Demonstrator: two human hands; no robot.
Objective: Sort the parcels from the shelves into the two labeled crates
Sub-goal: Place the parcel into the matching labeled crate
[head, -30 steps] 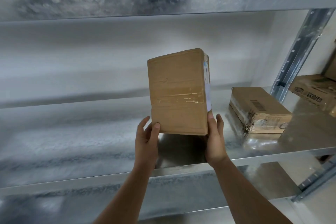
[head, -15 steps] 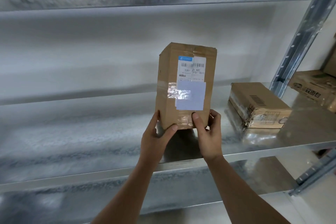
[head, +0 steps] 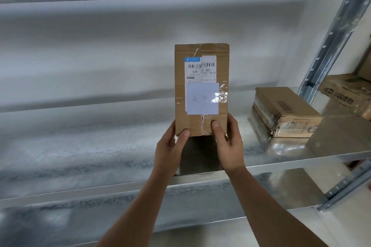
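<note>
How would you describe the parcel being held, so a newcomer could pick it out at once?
On the metal shelf, both hands grip the held parcel upright by its bottom corners, left hand and right hand. Unlike the flat box to its right, it shows a white handwritten note under its shipping label.

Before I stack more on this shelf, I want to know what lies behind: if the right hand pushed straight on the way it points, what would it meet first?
Besides the parcel that the right hand already holds, probably the back wall; depth is unclear.
</note>
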